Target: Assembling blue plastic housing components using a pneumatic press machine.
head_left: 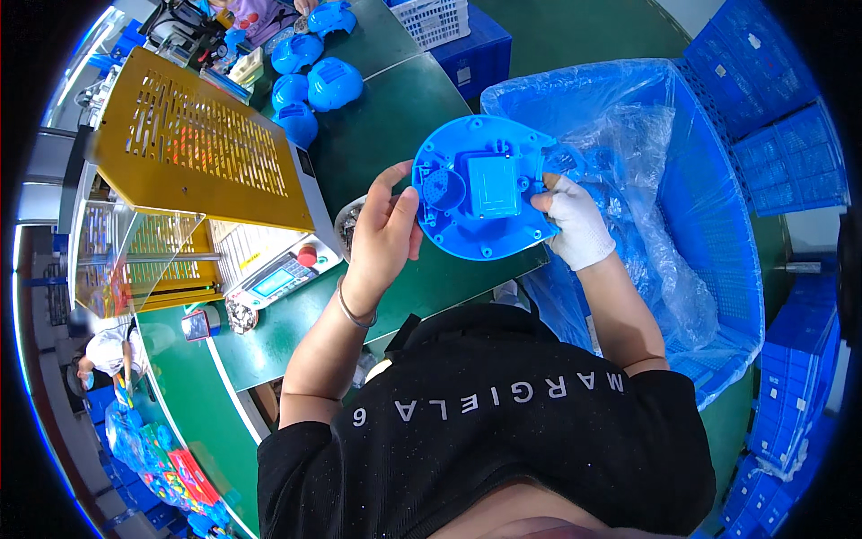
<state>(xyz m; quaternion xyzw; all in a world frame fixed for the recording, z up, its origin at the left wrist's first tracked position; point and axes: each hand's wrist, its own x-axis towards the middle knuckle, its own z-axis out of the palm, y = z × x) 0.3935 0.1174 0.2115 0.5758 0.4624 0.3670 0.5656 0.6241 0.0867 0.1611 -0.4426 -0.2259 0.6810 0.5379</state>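
Observation:
A round blue plastic housing (486, 235) is held up in front of me, its inner side facing up. Inside it are a square box-shaped part, a round cup-like recess and several screw posts. My bare left hand (384, 232) grips its left edge with thumb and fingers; a bangle is on that wrist. On the right edge, beside a notch in the rim, my right hand (576, 223) in a white glove pinches the housing, thumb on top. Behind my left hand, partly covered, sits a dish (348, 225) of small metal pieces.
A machine (202, 144) with a yellow slotted cover and a red-button panel (274, 280) stands left. Several rounded blue shells (335, 83) lie on the green table (395, 108). A plastic-lined blue bin (718, 260) is at right, near stacked blue crates (795, 377). Other people work far off.

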